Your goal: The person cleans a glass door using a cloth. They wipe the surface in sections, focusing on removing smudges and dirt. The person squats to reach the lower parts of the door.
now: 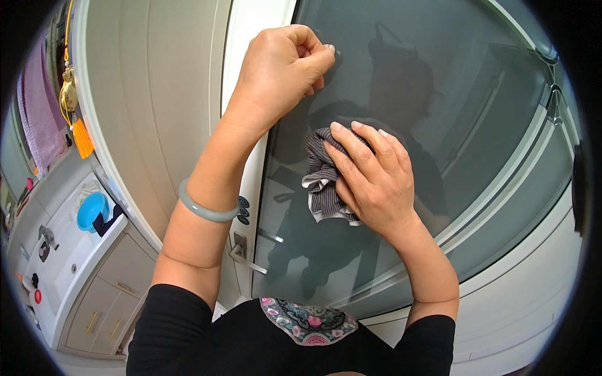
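A dark glass door panel (470, 108) in a white frame stands before me. My right hand (376, 178) presses a crumpled grey-striped cloth (324, 199) against the glass, with the fingers spread over its upper side. Up and to the left, my left hand (284, 68) is curled into a loose fist, its thumb tip at or very near the pane. A tiny pale spot shows beside that thumb; I cannot tell what it is. No object is visible in the left fingers. A pale green bangle (207, 210) circles the left forearm.
A metal door handle (247, 257) juts out below my left arm, with small dark round pieces (242, 210) on the frame above it. At far left, a washbasin (61, 268) holds a blue bowl (92, 211). An orange tassel (82, 138) and a purple towel (40, 108) hang there.
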The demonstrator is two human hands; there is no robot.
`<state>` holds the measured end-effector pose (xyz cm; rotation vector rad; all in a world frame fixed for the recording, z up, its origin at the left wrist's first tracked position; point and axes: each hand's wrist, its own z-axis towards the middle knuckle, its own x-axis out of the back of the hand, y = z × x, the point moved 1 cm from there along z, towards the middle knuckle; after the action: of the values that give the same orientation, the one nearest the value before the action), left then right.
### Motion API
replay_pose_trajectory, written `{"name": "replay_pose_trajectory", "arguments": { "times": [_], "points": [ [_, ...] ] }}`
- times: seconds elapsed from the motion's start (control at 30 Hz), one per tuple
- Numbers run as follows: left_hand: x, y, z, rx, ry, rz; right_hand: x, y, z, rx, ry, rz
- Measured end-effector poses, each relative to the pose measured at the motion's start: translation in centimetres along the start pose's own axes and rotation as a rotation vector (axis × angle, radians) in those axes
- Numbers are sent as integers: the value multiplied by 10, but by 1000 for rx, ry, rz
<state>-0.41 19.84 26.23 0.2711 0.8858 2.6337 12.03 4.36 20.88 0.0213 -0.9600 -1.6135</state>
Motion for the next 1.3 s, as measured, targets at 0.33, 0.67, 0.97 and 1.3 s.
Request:
{"name": "replay_pose_trajectory", "arguments": {
  "times": [0.33,0.67,0.97,1.3],
  "points": [
    [1,2,1,14,-18,-61,-1,2,-1,6,12,-2],
    [-9,-4,-7,-269,126,199,-2,0,0,4,8,6],
    [-14,-9,-8,-326,165,222,-5,1,0,17,32,-2],
    [-14,-12,-14,-315,155,101,-3,-1,-1,5,13,-2]
  ]
}}
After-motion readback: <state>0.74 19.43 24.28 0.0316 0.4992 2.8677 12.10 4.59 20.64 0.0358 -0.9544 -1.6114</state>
